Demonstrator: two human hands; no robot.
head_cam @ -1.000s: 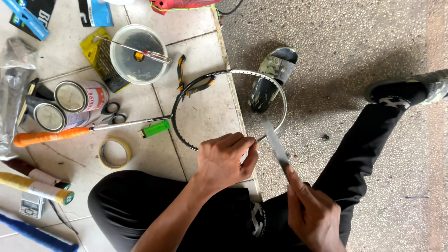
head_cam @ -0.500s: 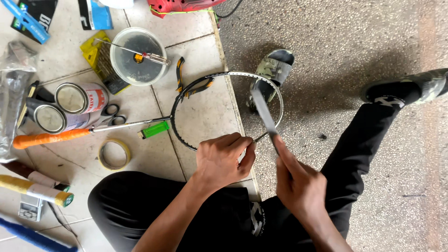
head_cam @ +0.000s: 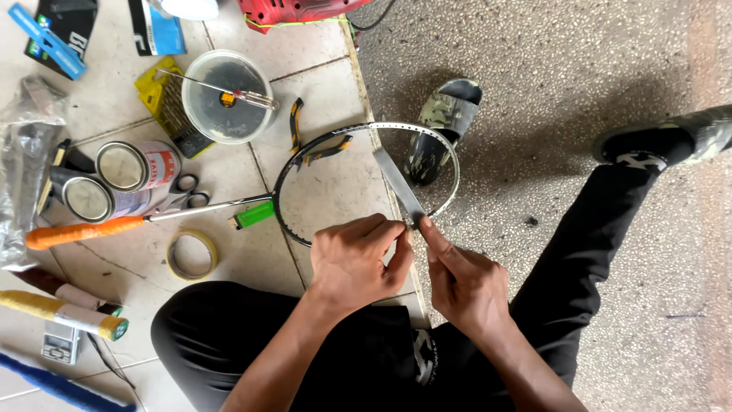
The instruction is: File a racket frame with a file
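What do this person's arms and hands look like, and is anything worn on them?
Both forearms are bare to as far as the picture shows: no sleeves, gloves, watch or rings can be seen. The left hand and the right hand are bare too, with short nails. The person wears black trousers bearing a small white mark.

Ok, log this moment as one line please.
left hand: grips racket frame | right hand: pinches grey strip | strip: crosses hoop | floor: tins, tape roll
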